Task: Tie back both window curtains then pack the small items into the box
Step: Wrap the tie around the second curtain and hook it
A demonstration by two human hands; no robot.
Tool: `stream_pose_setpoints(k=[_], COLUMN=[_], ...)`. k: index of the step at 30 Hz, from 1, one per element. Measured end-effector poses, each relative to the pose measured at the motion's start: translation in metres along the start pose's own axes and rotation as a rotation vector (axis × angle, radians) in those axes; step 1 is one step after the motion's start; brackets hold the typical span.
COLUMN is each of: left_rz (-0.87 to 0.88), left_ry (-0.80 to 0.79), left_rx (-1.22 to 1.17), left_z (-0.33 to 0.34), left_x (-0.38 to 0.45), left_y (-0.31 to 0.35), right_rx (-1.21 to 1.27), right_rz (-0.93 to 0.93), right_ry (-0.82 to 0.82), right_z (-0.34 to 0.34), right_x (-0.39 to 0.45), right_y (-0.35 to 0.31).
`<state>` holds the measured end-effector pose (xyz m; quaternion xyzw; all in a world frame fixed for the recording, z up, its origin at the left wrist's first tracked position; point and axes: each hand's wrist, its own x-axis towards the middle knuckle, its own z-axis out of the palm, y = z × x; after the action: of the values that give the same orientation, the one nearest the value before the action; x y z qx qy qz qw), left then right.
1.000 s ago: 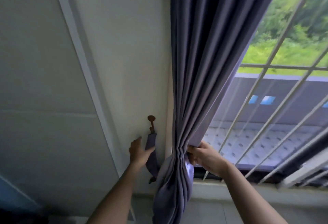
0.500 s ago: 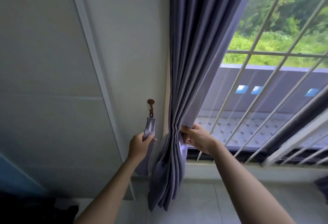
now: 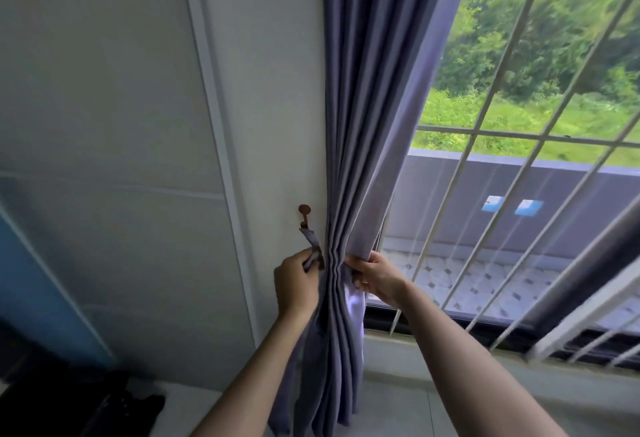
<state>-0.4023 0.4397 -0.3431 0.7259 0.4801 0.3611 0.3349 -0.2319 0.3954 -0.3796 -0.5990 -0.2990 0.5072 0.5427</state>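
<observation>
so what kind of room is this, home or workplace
Most likely a room in a home, perhaps a bedroom. A long purple curtain hangs by a window with white security bars, a tieback hook is fixed to the plain wall, and greenery lies outside.

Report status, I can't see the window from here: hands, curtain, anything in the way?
Left hand grips tieback strap hanging from wall hook. Right hand holds gathered curtain. Nothing blocking.
</observation>
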Motion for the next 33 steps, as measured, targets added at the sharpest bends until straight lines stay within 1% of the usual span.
stream_pose_setpoints(k=[2,6,10,13,15,18,21,23,25,28,33], left_rz=[-0.02,-0.075,-0.125,-0.131,-0.11,-0.027,-0.025,0.001,0.043,0.083,0.027], left_ry=[0.014,0.101,0.107,0.11,0.116,0.111,0.034,-0.022,-0.033,0.031,0.149], left_rx=[-0.048,-0.074,-0.112,-0.128,-0.114,-0.124,-0.207,-0.169,-0.133,-0.113,-0.112], left_z=[0.007,0.023,0.028,0.03,0.033,0.037,0.037,0.036,0.036,0.035,0.04], left_x=[-0.006,-0.013,-0.021,-0.027,-0.031,-0.039,-0.042,-0.039,-0.035,-0.03,-0.019], left_y=[0.007,0.008,0.014,0.018,0.02,0.028,0.035,0.03,0.021,0.016,0.021], right_rx=[-0.035,-0.069,-0.074,-0.078,-0.074,-0.059,-0.084,-0.105,-0.125,-0.134,-0.103], right_rz=[0.004,0.018,0.023,0.016,0.007,-0.006,-0.013,-0.018,-0.016,-0.004,0.016], right_ry=[-0.011,-0.019,-0.037,-0.036,-0.04,-0.061,-0.041,-0.018,-0.02,-0.055,-0.115], right_z=[-0.001,-0.003,-0.006,-0.006,-0.006,-0.008,-0.011,-0.014,-0.016,-0.018,-0.018], right_x=[-0.001,-0.003,-0.003,0.0,0.003,0.006,0.008,0.01,0.009,0.008,0.007], right_y=[-0.001,-0.002,-0.001,0.002,0.004,0.006,0.008,0.009,0.008,0.007,0.005])
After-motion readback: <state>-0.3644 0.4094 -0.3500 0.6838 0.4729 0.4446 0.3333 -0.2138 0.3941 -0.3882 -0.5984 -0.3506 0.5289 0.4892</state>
